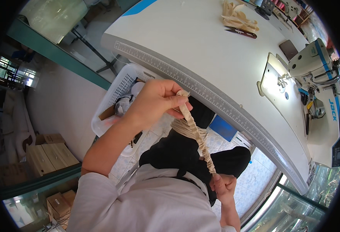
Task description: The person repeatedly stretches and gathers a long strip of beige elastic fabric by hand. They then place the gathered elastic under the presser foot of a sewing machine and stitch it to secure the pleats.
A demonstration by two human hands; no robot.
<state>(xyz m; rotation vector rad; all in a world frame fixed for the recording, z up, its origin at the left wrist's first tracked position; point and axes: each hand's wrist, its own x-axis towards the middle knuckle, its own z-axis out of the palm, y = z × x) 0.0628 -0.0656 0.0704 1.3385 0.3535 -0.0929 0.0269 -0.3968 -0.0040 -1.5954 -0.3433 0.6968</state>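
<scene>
Basket [117, 91] contents partly hidden behind left arm; strip's [195, 131] lower end (prob. pinched) buried in right fingers [221, 185].

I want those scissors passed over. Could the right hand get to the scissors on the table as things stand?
Probably not at once: the right hand is low by the lap pinching the gathered strip, and the scissors lie far across the table.

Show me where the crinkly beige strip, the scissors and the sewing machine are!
crinkly beige strip [196, 135], head view, middle of its gathered length
scissors [242, 33], head view, the dark handles
sewing machine [307, 60], head view, its white body
</scene>
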